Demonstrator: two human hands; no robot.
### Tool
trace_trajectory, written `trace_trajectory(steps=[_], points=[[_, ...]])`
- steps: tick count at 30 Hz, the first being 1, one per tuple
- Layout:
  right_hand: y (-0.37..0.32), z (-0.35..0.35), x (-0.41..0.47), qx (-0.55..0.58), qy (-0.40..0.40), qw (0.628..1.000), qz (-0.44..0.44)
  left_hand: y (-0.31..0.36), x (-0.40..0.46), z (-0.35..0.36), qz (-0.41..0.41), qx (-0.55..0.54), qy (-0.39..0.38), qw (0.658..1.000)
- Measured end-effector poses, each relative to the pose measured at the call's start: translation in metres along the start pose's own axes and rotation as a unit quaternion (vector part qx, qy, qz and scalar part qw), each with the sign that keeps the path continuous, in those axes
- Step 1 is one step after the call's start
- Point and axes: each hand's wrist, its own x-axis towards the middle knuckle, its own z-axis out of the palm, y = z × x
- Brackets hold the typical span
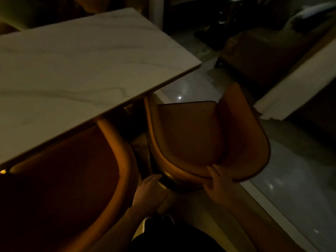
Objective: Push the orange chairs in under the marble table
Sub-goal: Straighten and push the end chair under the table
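Right orange chair [196, 135]: seat outside marble table [76, 70] corner, opening toward far-left | right hand [217, 180] grips near backrest rim | left hand [151, 190] touches shell's left underside, grip unclear | push far-left | left orange chair [69, 179] partly tucked.

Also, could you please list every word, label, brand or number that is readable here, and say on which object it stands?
None: no readable text shows in this dim, blurred view.
Marble table: only grey veins, no writing.
Orange chair held by both hands: no label visible.
Other orange chair: no label visible.
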Motion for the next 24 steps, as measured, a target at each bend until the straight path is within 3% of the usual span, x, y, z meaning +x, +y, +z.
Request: trace_trajectory(steps=[5, 8, 13, 16, 24], points=[[0.042, -0.012, -0.015, 0.018, 0.017, 0.998, 0.061, 0.031, 0.034, 0.017, 0.065, 0.004, -0.033, 0.997], [0.066, -0.014, -0.015, -0.002, -0.013, 0.995, 0.095, 0.042, 0.050, 0.029, 0.101, 0.016, -0.069, 0.992], [0.112, -0.018, -0.006, -0.002, -0.017, 0.996, 0.083, 0.075, 0.077, 0.052, 0.145, 0.058, -0.102, 0.982], [0.140, -0.023, 0.010, 0.013, -0.006, 0.999, 0.043, 0.099, 0.093, 0.070, 0.141, 0.095, -0.117, 0.978], [0.211, -0.034, 0.060, -0.045, -0.088, 0.992, -0.072, 0.142, 0.121, 0.121, 0.033, 0.174, -0.156, 0.972]])
